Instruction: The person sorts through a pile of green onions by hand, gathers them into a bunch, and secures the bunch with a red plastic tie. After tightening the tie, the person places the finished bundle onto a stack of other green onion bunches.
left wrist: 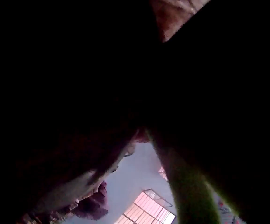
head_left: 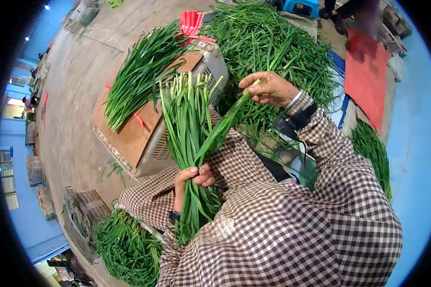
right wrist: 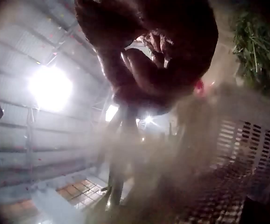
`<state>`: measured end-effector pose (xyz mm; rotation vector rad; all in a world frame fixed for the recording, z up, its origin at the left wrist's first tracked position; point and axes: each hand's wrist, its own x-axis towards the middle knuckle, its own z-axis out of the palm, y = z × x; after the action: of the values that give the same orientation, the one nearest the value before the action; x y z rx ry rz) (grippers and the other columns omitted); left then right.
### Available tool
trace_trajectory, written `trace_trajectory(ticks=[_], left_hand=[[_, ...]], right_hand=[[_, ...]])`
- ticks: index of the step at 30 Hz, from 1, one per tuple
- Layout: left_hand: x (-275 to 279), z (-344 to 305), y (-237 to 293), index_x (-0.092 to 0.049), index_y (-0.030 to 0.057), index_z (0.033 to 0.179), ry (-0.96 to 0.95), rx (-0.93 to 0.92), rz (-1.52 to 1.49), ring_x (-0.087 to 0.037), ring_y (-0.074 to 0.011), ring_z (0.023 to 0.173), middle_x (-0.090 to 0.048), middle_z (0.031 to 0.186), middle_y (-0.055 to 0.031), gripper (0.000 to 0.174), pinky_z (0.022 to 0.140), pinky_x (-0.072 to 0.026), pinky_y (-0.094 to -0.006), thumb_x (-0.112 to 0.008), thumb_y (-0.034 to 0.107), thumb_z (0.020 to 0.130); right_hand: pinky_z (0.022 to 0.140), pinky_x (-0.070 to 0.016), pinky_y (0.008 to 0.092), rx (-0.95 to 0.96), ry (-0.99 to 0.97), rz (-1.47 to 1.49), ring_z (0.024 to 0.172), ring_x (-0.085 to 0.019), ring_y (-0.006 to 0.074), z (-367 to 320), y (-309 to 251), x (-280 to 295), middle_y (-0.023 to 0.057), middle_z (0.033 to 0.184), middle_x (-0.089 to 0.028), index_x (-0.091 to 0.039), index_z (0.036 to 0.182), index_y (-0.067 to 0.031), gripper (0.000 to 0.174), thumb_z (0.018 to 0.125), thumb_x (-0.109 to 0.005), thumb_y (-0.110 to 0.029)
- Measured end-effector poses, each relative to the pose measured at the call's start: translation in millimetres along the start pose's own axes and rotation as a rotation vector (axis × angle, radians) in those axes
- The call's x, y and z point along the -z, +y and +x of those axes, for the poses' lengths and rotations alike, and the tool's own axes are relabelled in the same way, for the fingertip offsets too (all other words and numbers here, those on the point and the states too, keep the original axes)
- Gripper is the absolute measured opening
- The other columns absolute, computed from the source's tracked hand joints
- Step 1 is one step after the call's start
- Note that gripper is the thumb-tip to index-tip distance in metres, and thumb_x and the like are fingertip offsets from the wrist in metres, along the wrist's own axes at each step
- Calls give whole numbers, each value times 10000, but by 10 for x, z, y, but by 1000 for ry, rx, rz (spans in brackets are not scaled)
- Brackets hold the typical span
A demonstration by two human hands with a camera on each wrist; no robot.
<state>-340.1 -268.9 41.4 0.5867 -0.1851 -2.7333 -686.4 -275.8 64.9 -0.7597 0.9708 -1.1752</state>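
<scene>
In the head view the left hand (head_left: pixel 195 178) grips a bundle of long green leafy stalks (head_left: pixel 184 129) around its lower middle, pale stem ends up. The right hand (head_left: pixel 271 90) pinches a few stalks (head_left: pixel 230 117) by their pale ends, to the right of the bundle's top; their leaves slant down toward the left hand. The right wrist view shows the right hand (right wrist: pixel 149 56) from close by, thumb and fingers together on the stalks (right wrist: pixel 118 172). Mostly dark, the left wrist view shows a blurred green leaf (left wrist: pixel 186 186).
A tied-looking bunch (head_left: pixel 141 76) lies on cardboard (head_left: pixel 124 141) over an upturned white crate (head_left: pixel 160 153), beside red ties (head_left: pixel 191 23). Behind the right hand spreads a large heap of greens (head_left: pixel 258 36). More greens (head_left: pixel 129 248) lie at lower left. A blue stool (head_left: pixel 301 6) stands at the top.
</scene>
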Motion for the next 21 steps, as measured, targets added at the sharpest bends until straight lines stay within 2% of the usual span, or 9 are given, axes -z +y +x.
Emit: trace_trajectory(ticks=[5,9,10,12,13,15,16,18,21], left_hand=[[-15,43,-32,-372,-30,1136,-296,14,-231,-470,-64,633,-463,757,-30,302,633,-381,-254,-441,94,869],[-21,6,-17,-444,-19,944,-207,-3,-209,-432,-60,590,-445,700,-14,140,633,-366,-250,-432,99,870],[-29,11,-24,-450,-4,869,-181,-18,-171,-415,-58,578,-438,678,-7,124,632,-357,-240,-434,119,872],[-84,3,-41,-448,-8,876,-181,5,-211,-418,-60,577,-439,680,-8,130,630,-358,-241,-433,122,873],[-96,1,-48,-446,-12,883,-181,14,-250,-420,-62,576,-440,681,-10,137,629,-358,-241,-433,125,873],[-87,-9,-69,-440,-17,909,-161,-25,-210,-428,-63,582,-443,687,-12,140,629,-363,-244,-430,119,874],[-76,-5,-71,-435,-22,934,-142,-67,-173,-436,-65,588,-447,694,-14,148,628,-367,-247,-427,113,875],[-35,22,-83,-388,-24,1111,-201,-78,-187,-470,-71,620,-465,738,-35,271,629,-393,-267,-424,97,872],[-8,19,-78,-344,-17,1208,-221,-65,-209,-479,-75,626,-475,763,-49,362,642,-411,-280,-424,80,869]], right_hand=[[416,-358,165,39,101,-57,526,-492,63,67,-34,-187,15,660,-535,-584,900,6,164,814,-635,-123],[468,-407,195,28,-38,-91,535,-510,69,127,-46,-68,23,662,-563,-600,880,-1,173,782,-663,-130],[469,-409,187,60,-94,-281,554,-519,61,118,-96,-35,18,674,-582,-608,878,-11,180,773,-670,-143],[493,-417,187,104,-136,-583,586,-533,56,124,-195,-33,22,670,-615,-628,855,-25,183,748,-687,-161],[518,-430,204,280,-187,-743,590,-539,69,162,-225,-26,30,668,-621,-634,843,-28,184,744,-692,-172],[548,-444,217,392,-146,-764,609,-555,90,208,-193,-5,37,692,-627,-632,829,-13,170,763,-676,-163],[548,-444,217,396,-143,-761,609,-555,90,253,-106,-1,37,692,-627,-632,829,-13,170,763,-676,-163],[574,-464,225,132,48,-122,638,-582,121,311,63,-39,52,732,-636,-622,827,-1,153,790,-648,-147],[577,-475,235,61,176,5,657,-595,135,274,147,-55,70,766,-642,-611,829,3,119,812,-617,-115]])
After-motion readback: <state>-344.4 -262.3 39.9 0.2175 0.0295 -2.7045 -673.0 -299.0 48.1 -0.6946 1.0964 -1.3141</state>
